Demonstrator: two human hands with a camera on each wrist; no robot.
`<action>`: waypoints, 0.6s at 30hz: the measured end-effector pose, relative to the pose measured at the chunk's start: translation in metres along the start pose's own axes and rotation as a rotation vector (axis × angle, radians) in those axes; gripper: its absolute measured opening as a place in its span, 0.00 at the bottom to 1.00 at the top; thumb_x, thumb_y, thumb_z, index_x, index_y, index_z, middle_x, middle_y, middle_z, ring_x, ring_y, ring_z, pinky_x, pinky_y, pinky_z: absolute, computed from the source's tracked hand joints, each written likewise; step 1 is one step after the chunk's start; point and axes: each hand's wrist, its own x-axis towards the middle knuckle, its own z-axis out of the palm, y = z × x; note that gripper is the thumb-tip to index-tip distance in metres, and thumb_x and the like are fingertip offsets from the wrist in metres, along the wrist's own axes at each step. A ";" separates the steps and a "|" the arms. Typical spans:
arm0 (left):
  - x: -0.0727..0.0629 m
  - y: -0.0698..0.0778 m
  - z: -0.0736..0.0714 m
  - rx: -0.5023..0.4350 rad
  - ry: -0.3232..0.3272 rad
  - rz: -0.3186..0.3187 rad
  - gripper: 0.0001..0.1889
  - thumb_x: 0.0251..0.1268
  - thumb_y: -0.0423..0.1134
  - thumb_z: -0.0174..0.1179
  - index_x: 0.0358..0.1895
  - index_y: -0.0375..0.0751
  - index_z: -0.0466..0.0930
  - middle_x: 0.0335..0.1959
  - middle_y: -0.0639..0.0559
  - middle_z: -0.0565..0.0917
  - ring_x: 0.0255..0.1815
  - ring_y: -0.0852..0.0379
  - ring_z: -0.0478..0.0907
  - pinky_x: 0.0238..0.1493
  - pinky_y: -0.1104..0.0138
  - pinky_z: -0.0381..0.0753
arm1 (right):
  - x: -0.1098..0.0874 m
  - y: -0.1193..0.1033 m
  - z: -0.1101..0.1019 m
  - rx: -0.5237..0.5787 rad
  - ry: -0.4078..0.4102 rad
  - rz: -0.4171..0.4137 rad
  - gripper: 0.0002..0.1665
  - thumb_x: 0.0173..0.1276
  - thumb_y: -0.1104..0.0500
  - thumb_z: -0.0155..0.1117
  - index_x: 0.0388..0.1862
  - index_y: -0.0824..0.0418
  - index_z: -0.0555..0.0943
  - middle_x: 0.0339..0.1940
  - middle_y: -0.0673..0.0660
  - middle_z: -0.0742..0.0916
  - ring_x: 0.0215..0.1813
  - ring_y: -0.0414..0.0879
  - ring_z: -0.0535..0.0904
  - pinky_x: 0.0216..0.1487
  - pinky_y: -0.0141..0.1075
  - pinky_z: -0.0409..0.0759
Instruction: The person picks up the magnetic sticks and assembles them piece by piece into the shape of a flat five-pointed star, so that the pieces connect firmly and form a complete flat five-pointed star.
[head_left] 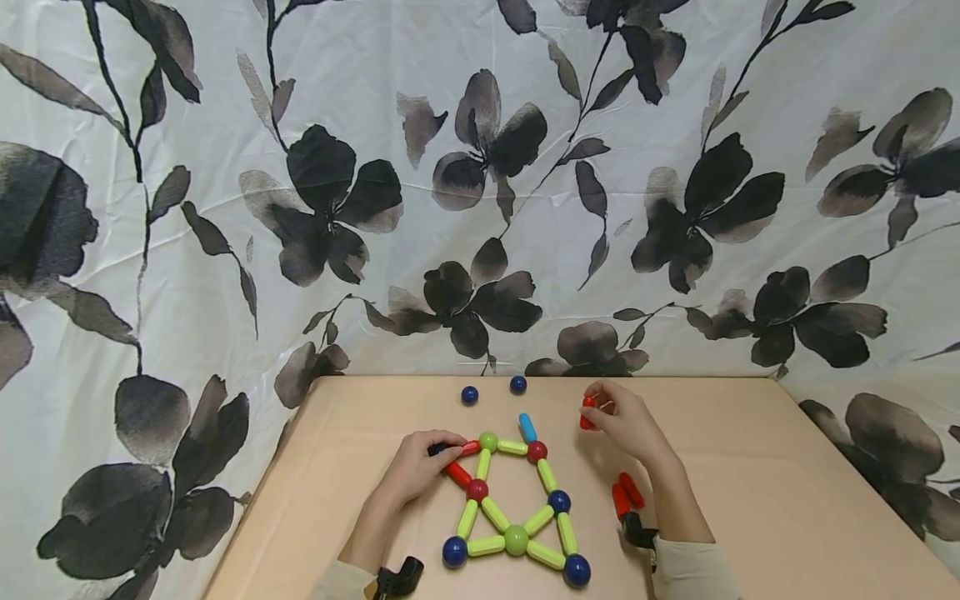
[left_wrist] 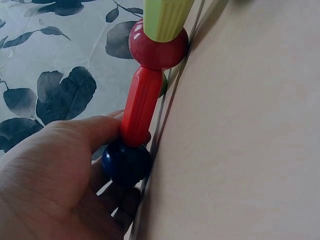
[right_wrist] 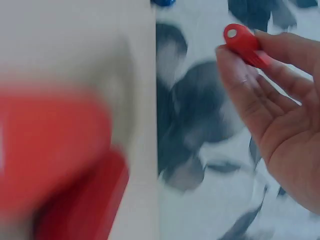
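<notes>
A flat framework of yellow-green magnetic rods (head_left: 486, 546) and coloured balls lies on the table. At its left side my left hand (head_left: 416, 467) grips a dark blue ball (left_wrist: 125, 164), thumb against the end of a red rod (left_wrist: 141, 107). This rod runs to a crimson ball (left_wrist: 160, 50) with a yellow-green rod beyond. Another red rod (head_left: 471, 448) reaches from the left fingers towards a light green ball (head_left: 488, 442). To the right of the framework, my right hand (head_left: 626, 423) pinches a loose red rod (right_wrist: 245, 45), its round silvery end showing.
Two dark blue balls, one left (head_left: 469, 395) and one right (head_left: 517, 384), sit near the table's back edge. A light blue rod (head_left: 528, 428) sticks out from the framework's top right ball. Two red rods (head_left: 632, 490) lie beside the right wrist. A floral cloth (head_left: 570, 208) hangs behind.
</notes>
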 end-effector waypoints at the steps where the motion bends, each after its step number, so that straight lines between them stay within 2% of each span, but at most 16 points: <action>1: 0.000 0.000 0.000 0.000 0.000 0.000 0.07 0.74 0.47 0.64 0.49 0.60 0.91 0.50 0.60 0.89 0.58 0.53 0.81 0.66 0.47 0.77 | 0.002 -0.006 0.004 0.022 0.003 -0.011 0.14 0.73 0.61 0.69 0.54 0.61 0.79 0.44 0.58 0.85 0.42 0.49 0.83 0.40 0.32 0.85; 4: 0.001 0.000 0.000 -0.011 -0.006 0.003 0.08 0.75 0.47 0.64 0.49 0.59 0.91 0.51 0.59 0.89 0.57 0.52 0.81 0.66 0.48 0.77 | 0.007 -0.024 0.018 0.086 -0.017 -0.038 0.13 0.71 0.63 0.70 0.51 0.60 0.78 0.45 0.57 0.85 0.44 0.50 0.85 0.43 0.34 0.86; 10: 0.002 -0.002 0.000 -0.018 -0.001 -0.003 0.07 0.74 0.47 0.65 0.48 0.60 0.91 0.50 0.60 0.89 0.55 0.55 0.81 0.64 0.50 0.79 | 0.028 -0.045 0.054 0.146 -0.133 -0.076 0.11 0.70 0.64 0.71 0.47 0.59 0.78 0.42 0.56 0.85 0.40 0.51 0.83 0.44 0.47 0.87; 15: 0.002 -0.003 0.000 -0.023 -0.009 0.000 0.08 0.74 0.47 0.65 0.49 0.58 0.91 0.50 0.60 0.89 0.56 0.55 0.82 0.64 0.50 0.79 | 0.043 -0.046 0.078 0.138 -0.187 -0.067 0.11 0.70 0.63 0.72 0.46 0.62 0.79 0.41 0.57 0.84 0.35 0.48 0.83 0.38 0.38 0.86; 18: 0.001 -0.003 -0.001 -0.021 -0.005 0.000 0.08 0.74 0.47 0.65 0.49 0.58 0.91 0.50 0.60 0.89 0.56 0.55 0.82 0.64 0.50 0.79 | 0.048 -0.045 0.088 0.115 -0.209 -0.077 0.10 0.70 0.64 0.72 0.45 0.62 0.79 0.39 0.57 0.83 0.36 0.47 0.82 0.39 0.34 0.84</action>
